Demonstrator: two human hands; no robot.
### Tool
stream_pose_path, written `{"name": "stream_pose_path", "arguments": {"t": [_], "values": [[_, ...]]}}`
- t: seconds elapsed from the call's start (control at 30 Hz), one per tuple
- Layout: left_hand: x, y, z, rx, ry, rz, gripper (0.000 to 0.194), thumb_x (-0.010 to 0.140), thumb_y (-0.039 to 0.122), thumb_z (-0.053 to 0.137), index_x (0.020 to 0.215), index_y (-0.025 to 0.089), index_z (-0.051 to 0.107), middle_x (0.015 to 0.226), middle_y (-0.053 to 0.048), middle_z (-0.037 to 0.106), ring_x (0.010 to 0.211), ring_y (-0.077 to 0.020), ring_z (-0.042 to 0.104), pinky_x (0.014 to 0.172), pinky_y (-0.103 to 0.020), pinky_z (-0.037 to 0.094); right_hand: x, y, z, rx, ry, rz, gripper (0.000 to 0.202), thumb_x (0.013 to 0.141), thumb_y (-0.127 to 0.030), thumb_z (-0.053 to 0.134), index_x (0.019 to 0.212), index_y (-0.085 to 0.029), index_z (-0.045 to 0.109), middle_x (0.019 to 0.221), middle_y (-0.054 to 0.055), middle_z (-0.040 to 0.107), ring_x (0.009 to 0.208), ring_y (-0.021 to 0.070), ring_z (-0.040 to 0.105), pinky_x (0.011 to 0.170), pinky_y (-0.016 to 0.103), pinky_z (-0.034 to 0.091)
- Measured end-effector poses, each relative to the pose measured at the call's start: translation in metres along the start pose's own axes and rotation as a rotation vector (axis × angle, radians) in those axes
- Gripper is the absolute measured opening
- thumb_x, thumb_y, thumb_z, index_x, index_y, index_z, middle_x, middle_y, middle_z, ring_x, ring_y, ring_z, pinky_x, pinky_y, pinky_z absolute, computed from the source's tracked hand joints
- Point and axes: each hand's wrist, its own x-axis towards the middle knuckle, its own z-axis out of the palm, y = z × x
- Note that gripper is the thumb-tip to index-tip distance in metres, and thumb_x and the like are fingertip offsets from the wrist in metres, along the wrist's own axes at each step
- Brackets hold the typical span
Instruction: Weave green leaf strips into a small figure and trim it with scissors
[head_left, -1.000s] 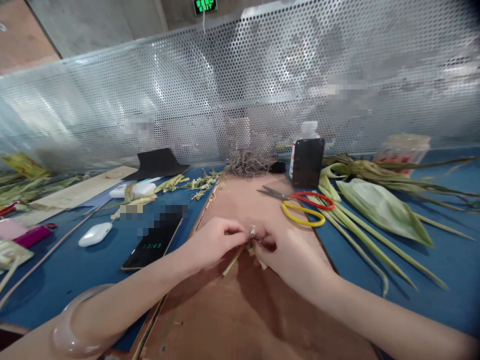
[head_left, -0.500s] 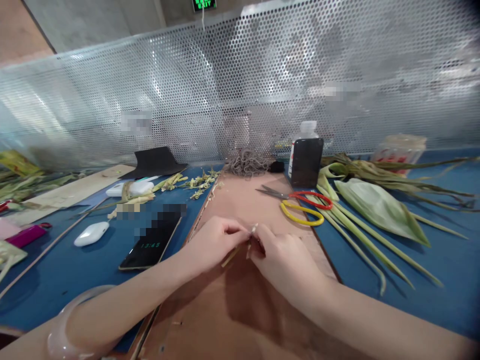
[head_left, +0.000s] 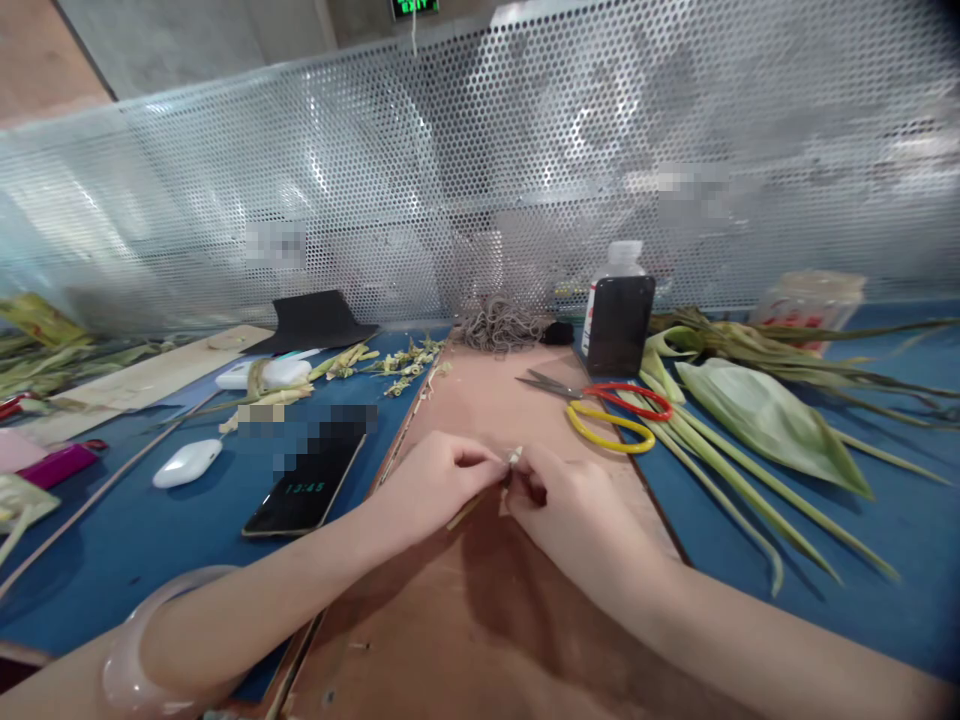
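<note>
One small piece of leaf strip (head_left: 515,456) is held over the middle of the brown board (head_left: 480,650), pinched from both sides. Left hand (head_left: 446,482): thumb and index pressed together on it. Right hand (head_left: 570,500): thumb and index closed on it from the other side, remaining fingers curled in; exact contact at the tips too small to tell. A pale end sticks up between the two hands; a thin tail slants down toward the board below the left fingers. Left wrist side carries a pale bracelet (head_left: 124,665). Scissors (head_left: 585,392) lie just beyond the right hand, blades slightly apart, one red handle, one yellow, handles reaching over the board edge. Grey yarn (head_left: 493,325) heaped at the far end of the board. Behind the scissors, a dark phone (head_left: 619,328) stands upright in front of a bottle (head_left: 624,262). Right side of the blue tabletop (head_left: 885,490): broad green leaf (head_left: 772,425), long stems (head_left: 697,433), clear jar (head_left: 821,290) behind the dry leaves. Left side: second phone (head_left: 304,488) face up, reading 13:45, white case (head_left: 187,464) near it, plant scraps (head_left: 409,362) farther back. Perforated metal screen (head_left: 375,200) spans the rear.
</note>
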Motion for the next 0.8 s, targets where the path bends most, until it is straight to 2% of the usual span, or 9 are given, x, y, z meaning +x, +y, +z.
{"name": "stream_pose_path", "arguments": {"t": [0.3,0.6,0.8], "values": [[0.0003,-0.001,0.0015,-0.062,-0.028,-0.082,0.036,0.081,0.041,0.047,0.072,0.016,0.069,0.062,-0.001,0.059,0.058,-0.0138,0.047,0.052,-0.025,0.029,-0.0001,0.0012,-0.0034,0.177,-0.062,0.044,0.016,0.078,-0.009,0.049,0.066,-0.018,0.048,0.051,-0.003,0.052,0.045,0.0098,0.043,0.046,0.024,0.018],[0.0011,0.0004,0.0005,-0.036,-0.078,-0.096,0.035,0.081,0.044,0.048,0.078,0.016,0.07,0.066,-0.001,0.061,0.059,-0.0137,0.048,0.053,-0.024,0.03,0.0011,0.0032,-0.0002,0.196,-0.067,0.051,0.017,0.079,-0.01,0.049,0.065,-0.018,0.046,0.052,-0.003,0.053,0.046,0.01,0.043,0.046,0.023,0.019],[0.0032,-0.0009,0.0002,-0.057,-0.076,-0.09,0.036,0.082,0.045,0.048,0.078,0.016,0.069,0.07,-0.001,0.064,0.063,-0.0144,0.05,0.057,-0.024,0.033,-0.0019,0.0058,-0.0033,0.179,-0.031,-0.054,0.017,0.083,-0.013,0.047,0.068,-0.018,0.05,0.056,-0.001,0.056,0.046,0.0102,0.043,0.047,0.024,0.022]]}}
